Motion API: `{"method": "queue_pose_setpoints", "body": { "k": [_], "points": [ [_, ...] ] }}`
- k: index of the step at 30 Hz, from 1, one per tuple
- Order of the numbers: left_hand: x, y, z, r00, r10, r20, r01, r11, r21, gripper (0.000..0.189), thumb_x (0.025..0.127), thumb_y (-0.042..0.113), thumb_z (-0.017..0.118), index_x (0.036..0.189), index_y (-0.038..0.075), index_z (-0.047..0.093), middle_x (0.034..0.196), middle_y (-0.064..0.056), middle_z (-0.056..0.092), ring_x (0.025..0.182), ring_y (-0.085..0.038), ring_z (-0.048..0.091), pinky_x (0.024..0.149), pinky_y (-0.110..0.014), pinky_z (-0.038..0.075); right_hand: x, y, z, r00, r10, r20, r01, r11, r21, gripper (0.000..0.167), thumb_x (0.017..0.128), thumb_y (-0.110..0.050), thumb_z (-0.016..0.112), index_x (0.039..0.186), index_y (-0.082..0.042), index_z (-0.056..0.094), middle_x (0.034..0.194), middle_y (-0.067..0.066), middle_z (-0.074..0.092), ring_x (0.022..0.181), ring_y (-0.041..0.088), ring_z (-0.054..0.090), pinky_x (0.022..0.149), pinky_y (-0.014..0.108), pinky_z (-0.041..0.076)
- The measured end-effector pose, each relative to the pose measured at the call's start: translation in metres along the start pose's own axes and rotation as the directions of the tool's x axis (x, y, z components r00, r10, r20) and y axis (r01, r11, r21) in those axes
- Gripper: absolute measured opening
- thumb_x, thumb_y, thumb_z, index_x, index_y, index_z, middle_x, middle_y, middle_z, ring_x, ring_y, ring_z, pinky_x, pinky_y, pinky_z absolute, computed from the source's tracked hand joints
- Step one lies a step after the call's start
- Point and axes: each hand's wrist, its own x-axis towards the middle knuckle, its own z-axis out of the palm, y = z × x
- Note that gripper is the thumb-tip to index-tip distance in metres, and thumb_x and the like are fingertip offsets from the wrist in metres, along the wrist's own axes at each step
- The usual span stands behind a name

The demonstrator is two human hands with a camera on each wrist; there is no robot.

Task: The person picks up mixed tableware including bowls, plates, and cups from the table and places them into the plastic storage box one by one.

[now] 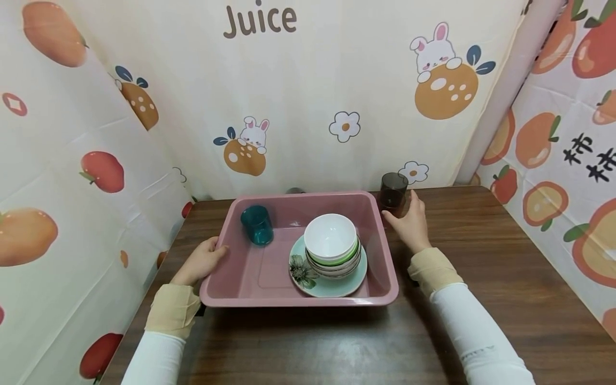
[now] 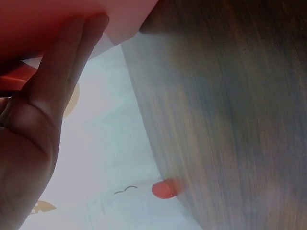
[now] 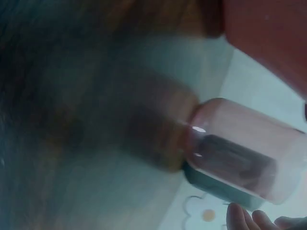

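A pink plastic basin (image 1: 298, 302) sits on the table. My left hand (image 1: 201, 262) grips its left rim, thumb over the edge; in the left wrist view the fingers (image 2: 64, 57) lie along the outer wall. Inside, a teal cup (image 1: 257, 227) leans in the back left corner. A stack of bowls (image 1: 332, 235), white on top, rests on a pale plate (image 1: 332, 289) with a dark flower. Just beyond the basin's right back corner stands a dark see-through cup (image 1: 393, 188). My right hand (image 1: 410, 222) is beside it, thumb and fingers spread around its near right side.
A brown wooden table (image 1: 481, 267) lies under everything. Printed curtains (image 1: 313, 80) hang along the back and both sides, close to the table's edges. Part of a small dark object (image 1: 295, 190) shows behind the basin's back rim.
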Motion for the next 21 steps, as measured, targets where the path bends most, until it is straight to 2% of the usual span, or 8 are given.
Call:
{"method": "queue_pose_setpoints", "body": {
  "k": [10, 21],
  "points": [
    [0.0, -0.001, 0.0, 1.0, -0.005, 0.005, 0.005, 1.0, -0.011, 0.043, 0.101, 0.021, 0.046, 0.13, -0.012, 0.045, 0.101, -0.021, 0.064, 0.078, -0.016, 0.063, 0.069, -0.029, 0.052, 0.011, 0.013, 0.017, 0.999, 0.047, 0.014, -0.047, 0.999, 0.0, 0.087, 0.083, -0.028, 0.075, 0.149, 0.002, 0.026, 0.145, 0.03, 0.036, 0.136, 0.043, 0.036, 0.111, 0.057, 0.031],
    [0.002, -0.005, -0.001, 1.0, -0.006, 0.008, 0.006, 1.0, -0.007, 0.044, 0.101, 0.021, 0.047, 0.129, -0.012, 0.045, 0.102, -0.022, 0.064, 0.078, -0.017, 0.064, 0.069, -0.029, 0.052, 0.012, 0.015, 0.024, 0.996, 0.085, -0.007, -0.084, 0.994, 0.068, 0.082, 0.083, -0.031, 0.075, 0.143, 0.003, 0.031, 0.14, 0.028, 0.044, 0.129, 0.042, 0.045, 0.109, 0.053, 0.034]
  ]
}}
